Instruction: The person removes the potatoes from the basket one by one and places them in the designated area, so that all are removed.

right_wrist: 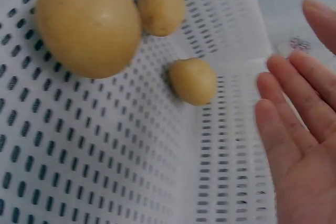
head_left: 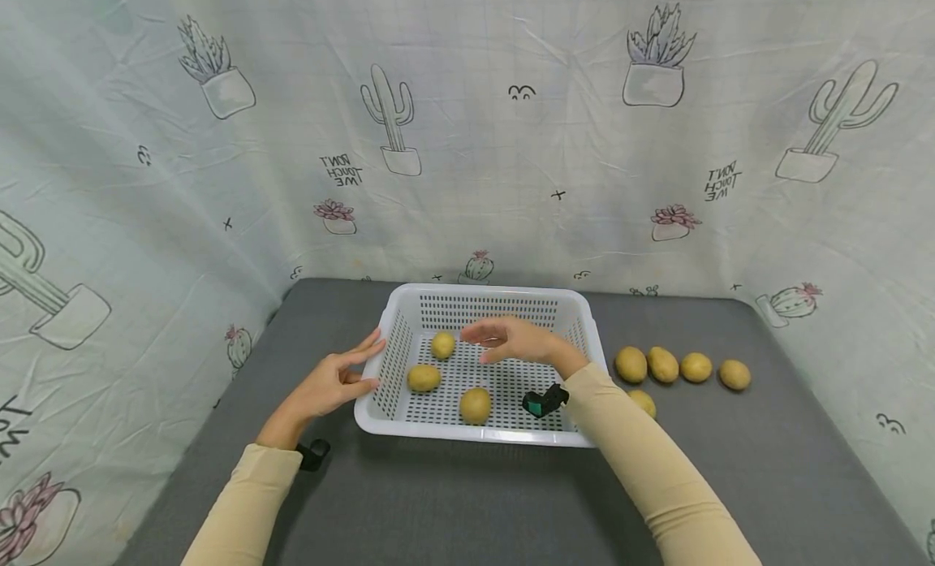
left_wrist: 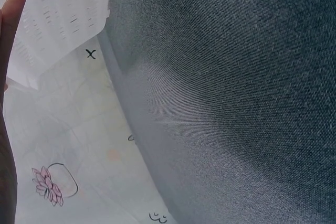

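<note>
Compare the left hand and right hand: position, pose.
Position: the left hand is at the basket's left rim; the right hand is over its interior.
Direction, head view: the left hand's fingers point up and right; the right hand's point left.
Shared: both come from beige sleeves, and neither is clenched.

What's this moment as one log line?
left hand: at basket rim; right hand: over basket, holding nothing; basket potatoes: three visible; table potatoes: five visible
</note>
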Available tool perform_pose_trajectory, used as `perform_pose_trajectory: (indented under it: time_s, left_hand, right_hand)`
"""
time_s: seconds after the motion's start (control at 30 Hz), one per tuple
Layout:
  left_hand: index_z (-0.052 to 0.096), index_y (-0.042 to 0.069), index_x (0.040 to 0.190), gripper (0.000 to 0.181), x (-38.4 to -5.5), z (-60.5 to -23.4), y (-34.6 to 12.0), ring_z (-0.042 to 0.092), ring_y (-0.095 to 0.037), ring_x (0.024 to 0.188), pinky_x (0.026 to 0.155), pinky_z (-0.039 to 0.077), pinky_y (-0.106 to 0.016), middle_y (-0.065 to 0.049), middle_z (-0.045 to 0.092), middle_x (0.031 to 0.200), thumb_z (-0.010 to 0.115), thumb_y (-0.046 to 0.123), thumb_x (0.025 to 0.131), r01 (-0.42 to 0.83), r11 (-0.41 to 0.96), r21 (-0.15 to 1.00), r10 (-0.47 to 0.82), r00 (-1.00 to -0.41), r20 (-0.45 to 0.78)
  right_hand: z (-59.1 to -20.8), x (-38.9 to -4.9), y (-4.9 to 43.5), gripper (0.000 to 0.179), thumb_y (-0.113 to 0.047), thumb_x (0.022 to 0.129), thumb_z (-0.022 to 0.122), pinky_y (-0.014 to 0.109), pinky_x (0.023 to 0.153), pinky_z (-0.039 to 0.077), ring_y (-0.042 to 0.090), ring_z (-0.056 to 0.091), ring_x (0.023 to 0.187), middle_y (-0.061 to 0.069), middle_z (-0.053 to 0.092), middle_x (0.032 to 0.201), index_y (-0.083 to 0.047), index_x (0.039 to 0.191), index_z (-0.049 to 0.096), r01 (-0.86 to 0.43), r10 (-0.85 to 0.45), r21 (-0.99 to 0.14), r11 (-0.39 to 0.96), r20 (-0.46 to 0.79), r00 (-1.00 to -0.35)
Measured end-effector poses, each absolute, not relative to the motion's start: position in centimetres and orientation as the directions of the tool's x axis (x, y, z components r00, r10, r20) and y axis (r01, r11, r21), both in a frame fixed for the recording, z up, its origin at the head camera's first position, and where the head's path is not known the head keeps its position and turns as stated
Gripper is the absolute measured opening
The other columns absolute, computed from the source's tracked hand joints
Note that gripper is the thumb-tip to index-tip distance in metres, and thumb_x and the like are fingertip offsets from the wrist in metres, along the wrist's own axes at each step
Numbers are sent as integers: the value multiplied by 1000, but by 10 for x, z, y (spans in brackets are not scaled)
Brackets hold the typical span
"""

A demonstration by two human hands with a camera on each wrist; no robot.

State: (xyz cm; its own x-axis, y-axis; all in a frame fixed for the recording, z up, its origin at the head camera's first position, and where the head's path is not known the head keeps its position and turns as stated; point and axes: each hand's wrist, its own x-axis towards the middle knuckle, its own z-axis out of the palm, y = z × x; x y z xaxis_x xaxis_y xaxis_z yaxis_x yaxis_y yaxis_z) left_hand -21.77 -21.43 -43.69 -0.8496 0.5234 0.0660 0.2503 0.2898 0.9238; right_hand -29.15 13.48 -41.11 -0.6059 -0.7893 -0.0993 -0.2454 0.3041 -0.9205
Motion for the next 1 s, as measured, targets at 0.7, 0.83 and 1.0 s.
perform_pose_trajectory:
  time_s: [0.7, 0.83, 1.0]
  left_hand:
    - [28, 0, 147, 67, -217, -432, -213, 68, -41, 87, 71, 55, -27, -15, 6, 159, 63, 6, 90, 232, 300, 925, 514, -856, 48]
    - [28, -1, 147, 67, -218, -433, -213, 67, -42, 88, 71, 56, -27, -16, 5, 158, 63, 5, 90, 240, 298, 924, 519, -853, 54]
    - [28, -2, 147, 67, -217, -433, -213, 68, -38, 89, 71, 56, -28, -17, 6, 158, 63, 5, 90, 250, 300, 920, 517, -854, 64]
  right_hand:
    - [-437, -290, 118, 57, -10, 86, 66, 40, 112, 29, 18, 39, 137, 3, 46, 145, -9, 140, 47, -276, -866, -852, 446, -332, -373]
    - [-440, -289, 116, 59, -11, 84, 68, 38, 111, 32, 15, 39, 136, -3, 48, 144, -12, 140, 48, -305, -864, -832, 464, -349, -364]
    - [-442, -288, 113, 63, -12, 80, 72, 34, 110, 32, 13, 41, 134, -7, 50, 141, -16, 139, 50, -314, -848, -805, 503, -391, -357]
